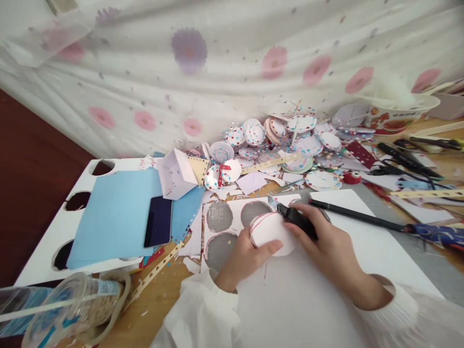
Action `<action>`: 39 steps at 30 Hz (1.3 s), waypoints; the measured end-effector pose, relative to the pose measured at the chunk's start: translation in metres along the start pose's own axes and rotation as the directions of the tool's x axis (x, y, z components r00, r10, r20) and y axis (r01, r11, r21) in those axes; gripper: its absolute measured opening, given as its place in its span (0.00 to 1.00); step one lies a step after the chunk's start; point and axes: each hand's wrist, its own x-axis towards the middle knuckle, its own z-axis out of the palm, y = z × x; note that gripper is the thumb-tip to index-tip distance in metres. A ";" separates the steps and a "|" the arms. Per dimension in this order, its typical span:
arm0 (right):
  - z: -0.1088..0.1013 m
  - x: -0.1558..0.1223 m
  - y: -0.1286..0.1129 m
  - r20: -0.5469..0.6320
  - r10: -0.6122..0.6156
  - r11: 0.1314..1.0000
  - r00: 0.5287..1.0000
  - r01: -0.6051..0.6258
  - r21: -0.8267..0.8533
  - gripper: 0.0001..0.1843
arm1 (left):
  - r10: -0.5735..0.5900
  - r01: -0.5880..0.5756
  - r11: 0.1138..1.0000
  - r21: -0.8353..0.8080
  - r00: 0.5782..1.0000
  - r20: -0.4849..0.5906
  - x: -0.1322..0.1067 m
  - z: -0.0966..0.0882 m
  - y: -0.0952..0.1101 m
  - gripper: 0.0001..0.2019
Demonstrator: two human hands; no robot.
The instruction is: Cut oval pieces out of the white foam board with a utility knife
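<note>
My left hand (250, 253) grips a white cardboard disc (273, 234), thumb lying over its face, with red lines along the rim. In my right hand (326, 241) is a black utility knife (299, 221), its blade out and pointing up and left, just past the disc's upper edge. Whether the blade touches the disc I cannot tell. Beneath both hands lies a large white board (286, 309). Behind the disc, a white sheet with round holes (236, 212) rests on a grey cutting mat (447, 275).
Paper discs and scraps (253, 133) are heaped at the back. A smartphone (158, 221) lies on blue paper (116, 212) beside a white paper box (176, 174). Plastic cups (72, 304) lie front left. A black rod (358, 214) and a paper bowl (395, 113) are at right.
</note>
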 end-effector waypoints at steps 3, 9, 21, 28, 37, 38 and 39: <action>-0.005 0.001 -0.002 -0.072 -0.122 0.992 0.990 0.124 0.024 0.20 | 0.082 -0.082 0.997 0.012 0.996 -0.025 -0.001 0.003 0.000 0.19; -0.010 0.000 -0.015 0.074 -0.487 0.872 0.870 0.480 0.099 0.17 | 0.252 -0.216 0.952 0.218 0.956 -0.151 0.001 0.002 -0.012 0.03; -0.011 -0.001 -0.017 0.119 -0.567 0.824 0.815 0.561 0.078 0.12 | 0.357 -0.288 0.879 0.380 0.926 -0.125 0.005 0.003 -0.022 0.04; -0.010 -0.002 -0.018 0.091 -0.548 0.836 0.832 0.547 0.030 0.14 | 0.360 -0.295 0.886 0.358 0.924 -0.128 0.005 0.002 -0.020 0.05; -0.009 -0.002 -0.015 0.080 -0.540 0.841 0.838 0.541 0.015 0.13 | 0.338 -0.279 0.901 0.333 0.931 -0.135 0.005 0.003 -0.018 0.03; -0.008 -0.002 -0.015 0.078 -0.541 0.841 0.837 0.542 0.014 0.13 | 0.337 -0.276 0.902 0.331 0.931 -0.142 0.006 0.003 -0.018 0.03; -0.007 -0.003 -0.016 0.077 -0.541 0.840 0.837 0.542 0.017 0.13 | 0.334 -0.273 0.904 0.329 0.932 -0.145 0.006 0.003 -0.019 0.05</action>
